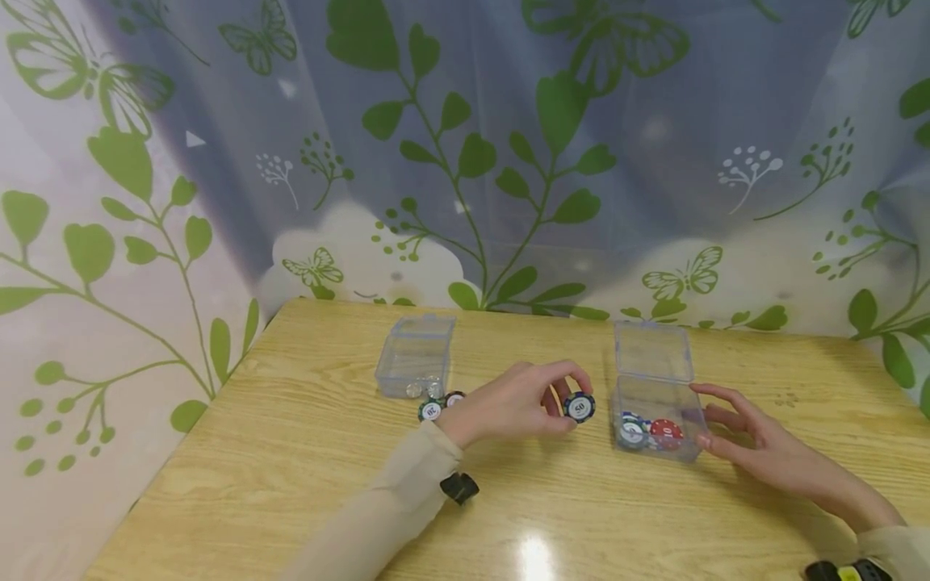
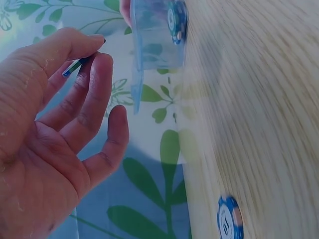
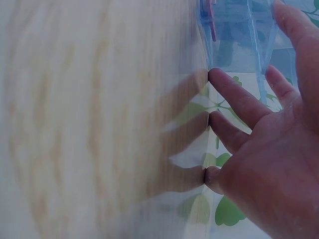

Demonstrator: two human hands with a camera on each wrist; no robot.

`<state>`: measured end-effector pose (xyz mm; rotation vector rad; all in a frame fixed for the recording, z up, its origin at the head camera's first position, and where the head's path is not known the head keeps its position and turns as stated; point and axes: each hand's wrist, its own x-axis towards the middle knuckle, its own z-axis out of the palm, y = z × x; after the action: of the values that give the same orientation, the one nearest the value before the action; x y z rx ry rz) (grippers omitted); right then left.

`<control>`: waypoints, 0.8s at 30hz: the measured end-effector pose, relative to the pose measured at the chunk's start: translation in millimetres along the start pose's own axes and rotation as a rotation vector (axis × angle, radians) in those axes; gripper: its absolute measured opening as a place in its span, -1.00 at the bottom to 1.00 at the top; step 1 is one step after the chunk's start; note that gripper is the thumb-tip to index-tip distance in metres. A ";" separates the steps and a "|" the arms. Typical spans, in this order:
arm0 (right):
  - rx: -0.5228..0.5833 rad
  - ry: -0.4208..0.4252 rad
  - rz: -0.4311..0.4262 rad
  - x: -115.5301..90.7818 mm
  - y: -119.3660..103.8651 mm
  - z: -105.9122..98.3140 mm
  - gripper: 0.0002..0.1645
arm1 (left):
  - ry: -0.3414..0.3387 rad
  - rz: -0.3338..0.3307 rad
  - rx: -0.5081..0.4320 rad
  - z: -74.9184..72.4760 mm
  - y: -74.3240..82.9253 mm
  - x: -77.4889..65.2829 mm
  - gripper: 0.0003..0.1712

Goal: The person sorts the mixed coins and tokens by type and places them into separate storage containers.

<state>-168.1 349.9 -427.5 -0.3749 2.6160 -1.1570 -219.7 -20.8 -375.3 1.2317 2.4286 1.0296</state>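
Note:
A dark poker chip (image 1: 579, 407) marked 50 is pinched between the thumb and fingers of my left hand (image 1: 508, 403); in the left wrist view the chip (image 2: 75, 67) shows edge-on. Just right of it stands a clear plastic box (image 1: 659, 391) with its lid raised toward the back. Inside lie a red chip (image 1: 666, 433) marked 10 and several dark-edged chips (image 1: 634, 432). My right hand (image 1: 766, 444) touches the right side of this box with thumb and fingers spread; in the right wrist view other fingertips (image 3: 214, 74) rest on the table.
To the left, another clear box (image 1: 412, 363) stands with its lid raised and clear round pieces (image 1: 424, 388) inside. Chips (image 1: 430, 411) lie on the wooden table (image 1: 291, 452) in front of it, partly behind my left wrist. A leaf-patterned curtain (image 1: 479, 161) hangs along the back.

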 end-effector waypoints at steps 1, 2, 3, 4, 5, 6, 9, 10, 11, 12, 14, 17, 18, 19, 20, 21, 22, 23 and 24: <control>0.000 0.000 0.001 -0.1 -0.2 -0.2 -0.13 | 0.003 0.006 -0.001 0.6 0.6 1.8 -0.56; 0.001 -0.001 0.000 -0.2 -0.4 -0.2 -0.13 | 0.005 0.012 -0.003 1.3 1.4 3.7 -0.56; 0.001 -0.001 0.003 -0.2 -0.6 -0.3 -0.12 | 0.009 0.017 0.000 2.0 2.2 5.5 -0.56; 0.000 -0.001 0.002 -0.3 -0.7 -0.3 -0.13 | 0.012 0.024 0.001 2.8 3.1 7.5 -0.56; -0.001 -0.001 0.002 -0.3 -0.8 -0.3 -0.13 | 0.015 0.029 0.003 3.5 4.2 9.6 -0.57; 0.000 -0.002 0.003 -0.3 -0.9 -0.3 -0.13 | 0.018 0.035 -0.002 4.2 5.1 11.9 -0.57; -0.001 -0.005 0.010 -0.3 -1.0 -0.2 -0.13 | 0.028 0.044 -0.008 6.6 7.7 18.4 -0.57; 0.000 -0.006 0.010 -0.2 -1.0 -0.2 -0.13 | 0.029 0.046 -0.014 7.6 8.1 20.6 -0.57; 0.001 -0.006 0.013 -0.2 -1.0 -0.2 -0.12 | 0.030 0.047 -0.019 8.4 8.6 22.7 -0.57; 0.002 -0.007 0.017 0.0 -1.0 -0.1 -0.12 | 0.031 0.048 -0.026 9.3 8.8 24.7 -0.57; 0.007 -0.010 0.019 0.1 -1.0 0.0 -0.12 | 0.032 0.048 -0.029 11.2 9.2 28.3 -0.56; 0.009 -0.009 0.018 0.4 -0.9 0.1 -0.12 | 0.037 0.047 -0.034 14.2 9.1 32.7 -0.56; 0.011 -0.009 0.018 0.4 -0.9 0.1 -0.12 | 0.040 0.047 -0.037 15.2 8.9 33.9 -0.57; 0.011 -0.009 0.017 0.4 -0.9 0.0 -0.12 | 0.042 0.048 -0.038 16.3 8.5 35.3 -0.57; 0.010 -0.008 0.016 0.4 -0.8 0.0 -0.12 | 0.044 0.047 -0.042 17.3 8.0 36.7 -0.56; 0.009 -0.008 0.016 0.3 -0.8 -0.1 -0.12 | 0.045 0.047 -0.049 18.3 7.5 37.9 -0.56; 0.009 -0.007 0.014 0.3 -0.7 -0.1 -0.12 | 0.046 0.046 -0.055 19.3 6.9 39.1 -0.56; 0.010 -0.007 0.014 0.3 -0.7 -0.1 -0.12 | 0.047 0.042 -0.063 20.2 6.3 40.2 -0.56; 0.010 -0.007 0.014 0.2 -0.6 0.0 -0.12 | 0.048 0.040 -0.072 20.9 5.9 41.2 -0.56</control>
<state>-168.2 349.5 -427.1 -0.3581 2.6018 -1.1610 -231.4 23.7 -382.2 1.2509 2.3887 1.1598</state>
